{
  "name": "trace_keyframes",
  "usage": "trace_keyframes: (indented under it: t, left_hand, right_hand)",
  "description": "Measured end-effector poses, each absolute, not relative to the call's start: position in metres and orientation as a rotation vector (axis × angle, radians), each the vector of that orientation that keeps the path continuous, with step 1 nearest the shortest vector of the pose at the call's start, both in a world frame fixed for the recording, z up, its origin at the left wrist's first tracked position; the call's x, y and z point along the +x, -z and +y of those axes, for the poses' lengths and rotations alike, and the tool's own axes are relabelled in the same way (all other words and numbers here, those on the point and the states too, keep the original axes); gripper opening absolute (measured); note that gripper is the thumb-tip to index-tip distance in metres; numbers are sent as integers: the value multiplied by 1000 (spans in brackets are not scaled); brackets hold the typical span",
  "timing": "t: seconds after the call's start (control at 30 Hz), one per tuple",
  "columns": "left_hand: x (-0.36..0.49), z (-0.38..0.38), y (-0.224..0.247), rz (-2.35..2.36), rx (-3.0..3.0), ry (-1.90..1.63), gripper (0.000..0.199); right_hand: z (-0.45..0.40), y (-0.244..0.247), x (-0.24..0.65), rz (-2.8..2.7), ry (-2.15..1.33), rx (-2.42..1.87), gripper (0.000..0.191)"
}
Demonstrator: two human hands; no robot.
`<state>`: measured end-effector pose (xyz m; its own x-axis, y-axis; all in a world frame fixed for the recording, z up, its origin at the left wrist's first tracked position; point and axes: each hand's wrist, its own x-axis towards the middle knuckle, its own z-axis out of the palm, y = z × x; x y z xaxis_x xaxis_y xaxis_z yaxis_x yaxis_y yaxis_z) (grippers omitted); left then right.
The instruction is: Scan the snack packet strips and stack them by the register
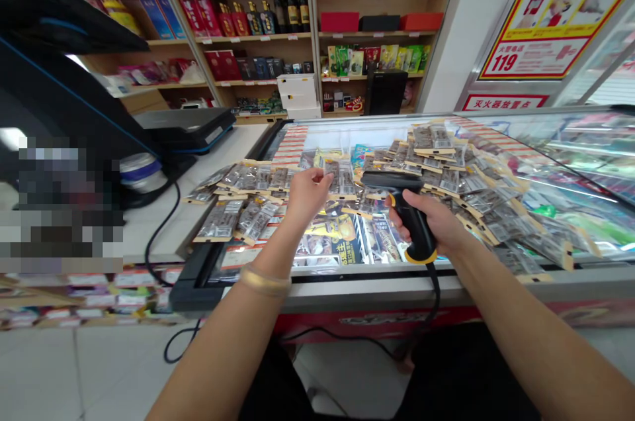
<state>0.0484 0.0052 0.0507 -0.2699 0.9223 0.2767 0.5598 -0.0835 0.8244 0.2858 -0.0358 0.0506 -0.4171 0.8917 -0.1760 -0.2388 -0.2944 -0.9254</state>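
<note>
My right hand (431,219) is wrapped round the grip of a black and yellow barcode scanner (417,229), its head turned left above the packets. My left hand (308,194), with a gold bangle (265,280) on the wrist, pinches the left edge of a small clear packet (341,177) with dark contents and a tan strip. To the left lies a group of similar packets (255,176); a larger heap of packets (446,169) spreads to the right. All rest on the glass top of a chest freezer (325,140).
A black cable (435,288) hangs from the scanner past the freezer's front edge. At left stand a dark checkout screen (59,83), a flat black device (186,126) and a roll of tape (141,173). Shelves with bottles and boxes (340,22) line the back.
</note>
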Motion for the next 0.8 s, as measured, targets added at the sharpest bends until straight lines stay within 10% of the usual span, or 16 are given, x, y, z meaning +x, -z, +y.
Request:
trace_keyframes:
  t: [0.8]
  left_hand:
    - [-20, -97, -33, 2387, 2127, -670, 21]
  right_hand:
    - [-52, -38, 200, -1218, -1916, -907, 42]
